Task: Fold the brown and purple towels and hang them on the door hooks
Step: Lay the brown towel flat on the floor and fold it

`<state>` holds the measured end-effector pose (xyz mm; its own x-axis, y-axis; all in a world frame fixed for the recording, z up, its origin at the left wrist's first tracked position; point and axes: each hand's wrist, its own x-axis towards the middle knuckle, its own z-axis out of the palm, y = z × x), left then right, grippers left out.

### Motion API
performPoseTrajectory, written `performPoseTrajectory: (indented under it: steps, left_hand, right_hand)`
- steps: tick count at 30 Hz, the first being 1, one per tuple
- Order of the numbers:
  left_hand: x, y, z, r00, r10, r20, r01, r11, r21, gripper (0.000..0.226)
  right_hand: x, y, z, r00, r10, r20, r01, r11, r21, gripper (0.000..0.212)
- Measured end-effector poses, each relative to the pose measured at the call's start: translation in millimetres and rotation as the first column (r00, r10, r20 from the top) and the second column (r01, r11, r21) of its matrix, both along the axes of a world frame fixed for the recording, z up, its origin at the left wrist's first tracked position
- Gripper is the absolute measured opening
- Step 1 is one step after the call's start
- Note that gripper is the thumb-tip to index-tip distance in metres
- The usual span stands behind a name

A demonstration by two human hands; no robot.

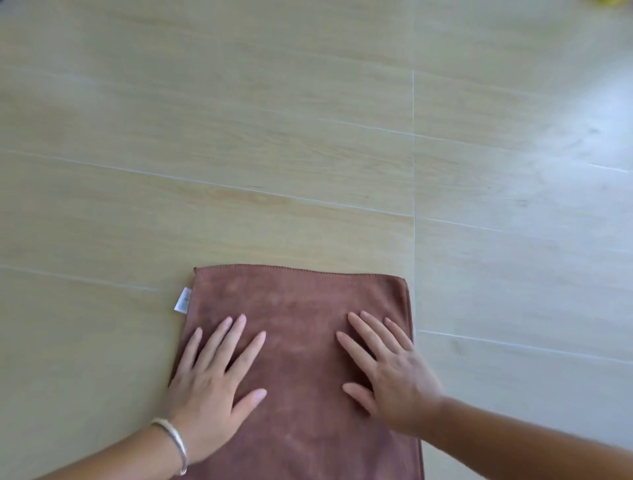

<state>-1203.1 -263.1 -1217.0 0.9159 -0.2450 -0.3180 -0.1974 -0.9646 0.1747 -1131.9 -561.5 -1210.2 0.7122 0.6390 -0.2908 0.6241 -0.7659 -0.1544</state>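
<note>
The brown towel [298, 301] lies flat on the pale wood-look floor at the bottom centre, its far edge straight and its near end running out of the frame. A small white label [182, 300] sticks out at its left edge. My left hand [212, 380] presses flat on the towel's left part with fingers spread. Flat on the right part is my right hand [390, 370], fingers straight and pointing away from me. No purple towel and no door hooks are in view.
The tiled floor [308, 137] stretches ahead and to both sides of the towel. Bright glare lies on the floor at the right. A yellow thing [608, 2] barely shows at the top right edge.
</note>
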Motion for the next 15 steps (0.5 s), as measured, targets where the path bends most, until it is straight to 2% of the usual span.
performPoseTrajectory:
  steps: [2, 3, 6, 8, 11, 15]
  left_hand:
    - [20, 12, -10, 0.998, -0.058, 0.032, 0.056, 0.997, 0.048, 0.071]
    - [38, 16, -13, 0.996, -0.072, 0.048, 0.068, 0.994, 0.083, 0.072]
    - [106, 20, -1, 0.999, 0.029, 0.037, -0.034, 0.987, 0.155, 0.073]
    - [142, 16, 8, 0.994, 0.113, -0.013, -0.108, 0.975, 0.193, 0.068]
    - [148, 4, 17, 0.999, 0.047, -0.008, -0.045, 0.983, 0.178, 0.066]
    - [73, 0, 7, 0.994, -0.094, 0.056, 0.088, 0.991, 0.101, 0.071]
  right_hand:
    - [26, -9, -11, 0.992, 0.119, 0.037, -0.116, 0.990, -0.081, 0.068]
    - [43, -7, -9, 0.991, 0.118, 0.064, -0.110, 0.987, -0.118, 0.068]
    - [87, 19, 13, 0.989, -0.117, 0.089, 0.133, 0.971, -0.199, 0.065]
    - [93, 40, 22, 0.970, -0.234, 0.065, 0.242, 0.955, -0.173, 0.062]
    - [69, 55, 21, 0.992, -0.126, 0.004, 0.126, 0.988, -0.095, 0.067]
    - [21, 35, 4, 0.990, 0.137, 0.023, -0.135, 0.988, -0.070, 0.073]
